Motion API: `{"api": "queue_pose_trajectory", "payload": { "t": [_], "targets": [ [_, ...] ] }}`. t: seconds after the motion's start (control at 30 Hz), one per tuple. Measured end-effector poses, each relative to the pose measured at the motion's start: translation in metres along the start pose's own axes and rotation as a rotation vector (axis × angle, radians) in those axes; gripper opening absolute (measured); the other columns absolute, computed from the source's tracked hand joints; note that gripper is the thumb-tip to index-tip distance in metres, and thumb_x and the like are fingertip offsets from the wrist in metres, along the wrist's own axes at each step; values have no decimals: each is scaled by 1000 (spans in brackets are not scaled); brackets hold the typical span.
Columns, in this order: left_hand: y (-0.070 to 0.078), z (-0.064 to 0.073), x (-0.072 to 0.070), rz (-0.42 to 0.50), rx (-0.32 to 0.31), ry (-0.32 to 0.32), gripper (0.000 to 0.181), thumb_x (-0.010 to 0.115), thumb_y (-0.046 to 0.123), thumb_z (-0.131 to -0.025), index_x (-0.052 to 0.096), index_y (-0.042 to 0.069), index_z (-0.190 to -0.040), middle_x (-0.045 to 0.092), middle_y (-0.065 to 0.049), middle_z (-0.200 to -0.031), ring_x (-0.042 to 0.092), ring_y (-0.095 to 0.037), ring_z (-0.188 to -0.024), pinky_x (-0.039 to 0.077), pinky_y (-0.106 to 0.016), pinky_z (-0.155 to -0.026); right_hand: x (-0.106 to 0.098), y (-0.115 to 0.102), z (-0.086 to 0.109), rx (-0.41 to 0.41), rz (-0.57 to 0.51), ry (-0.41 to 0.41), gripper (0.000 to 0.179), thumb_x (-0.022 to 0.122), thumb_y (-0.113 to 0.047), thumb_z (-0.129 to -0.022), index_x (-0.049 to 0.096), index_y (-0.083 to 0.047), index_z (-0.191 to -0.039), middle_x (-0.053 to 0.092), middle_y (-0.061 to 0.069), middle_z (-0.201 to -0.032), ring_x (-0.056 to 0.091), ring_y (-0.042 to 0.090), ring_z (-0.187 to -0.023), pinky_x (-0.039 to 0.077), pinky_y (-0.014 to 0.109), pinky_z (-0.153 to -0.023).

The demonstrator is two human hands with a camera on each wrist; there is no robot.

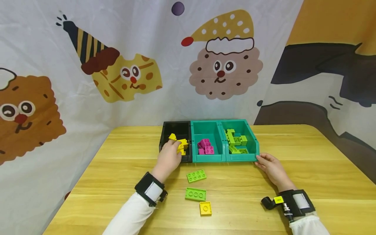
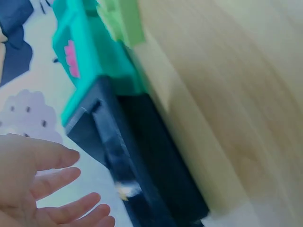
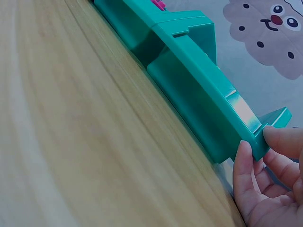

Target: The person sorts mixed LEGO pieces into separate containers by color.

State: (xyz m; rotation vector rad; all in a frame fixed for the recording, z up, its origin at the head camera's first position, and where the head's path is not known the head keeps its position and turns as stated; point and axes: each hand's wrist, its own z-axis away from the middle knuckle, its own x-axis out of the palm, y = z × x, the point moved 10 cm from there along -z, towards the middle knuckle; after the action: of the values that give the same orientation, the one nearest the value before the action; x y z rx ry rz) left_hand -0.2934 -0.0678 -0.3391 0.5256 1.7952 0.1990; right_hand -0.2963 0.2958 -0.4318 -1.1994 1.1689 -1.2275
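My left hand (image 1: 169,153) reaches over the front of a black bin (image 1: 161,133), its fingertips among yellow bricks (image 1: 183,143). In the left wrist view the fingers of that left hand (image 2: 57,189) are spread and loosely bent, with nothing between them, beside the black bin (image 2: 156,156). My right hand (image 1: 271,168) is at the front right corner of a teal bin (image 1: 242,158). The right wrist view shows this right hand (image 3: 272,175) pinching the corner of the teal bin (image 3: 199,75) between thumb and fingers.
A middle teal bin (image 1: 208,158) holds magenta bricks (image 1: 206,147); the right one contains lime bricks (image 1: 235,138). In front on the wooden table (image 1: 117,182) lie a lime brick (image 1: 196,176), another lime brick (image 1: 195,194) and a square yellow brick (image 1: 205,208). A printed cloth (image 1: 176,107) hangs behind.
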Motion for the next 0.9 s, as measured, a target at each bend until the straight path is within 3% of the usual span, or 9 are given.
{"api": "queue_pose_trajectory", "payload": {
  "t": [0.27, 0.47, 0.67, 0.9],
  "targets": [
    [44, 18, -17, 74, 154, 74, 32, 67, 14, -87, 63, 4, -117, 57, -17, -125, 54, -32, -116, 47, -43, -97, 0, -1, 1, -4, -26, -3, 9, 55, -18, -96, 56, -10, -99, 53, -9, -92, 56, -2, -86, 51, 14, -80],
    [62, 31, -23, 95, 228, 88, 32, 68, 14, -86, 64, 5, -116, 60, -11, -116, 57, -26, -108, 50, -38, -91, 1, -1, 0, 0, -25, -5, 9, 55, -18, -96, 56, -10, -99, 53, -9, -92, 56, -2, -86, 51, 14, -80],
    [73, 46, -16, 104, 284, 12, 30, 68, 15, -86, 64, 7, -114, 62, -8, -111, 60, -22, -101, 52, -34, -87, 2, -1, 0, -2, -30, -8, 9, 56, -18, -96, 57, -9, -100, 53, -8, -92, 57, -1, -86, 51, 14, -80],
    [68, 53, 11, 90, 272, -132, 27, 67, 19, -88, 65, 7, -112, 64, -6, -108, 60, -19, -101, 51, -32, -88, 1, 0, 0, -9, -13, -13, 9, 56, -19, -96, 57, -11, -99, 53, -8, -93, 57, -2, -87, 51, 14, -80]
  ]
}}
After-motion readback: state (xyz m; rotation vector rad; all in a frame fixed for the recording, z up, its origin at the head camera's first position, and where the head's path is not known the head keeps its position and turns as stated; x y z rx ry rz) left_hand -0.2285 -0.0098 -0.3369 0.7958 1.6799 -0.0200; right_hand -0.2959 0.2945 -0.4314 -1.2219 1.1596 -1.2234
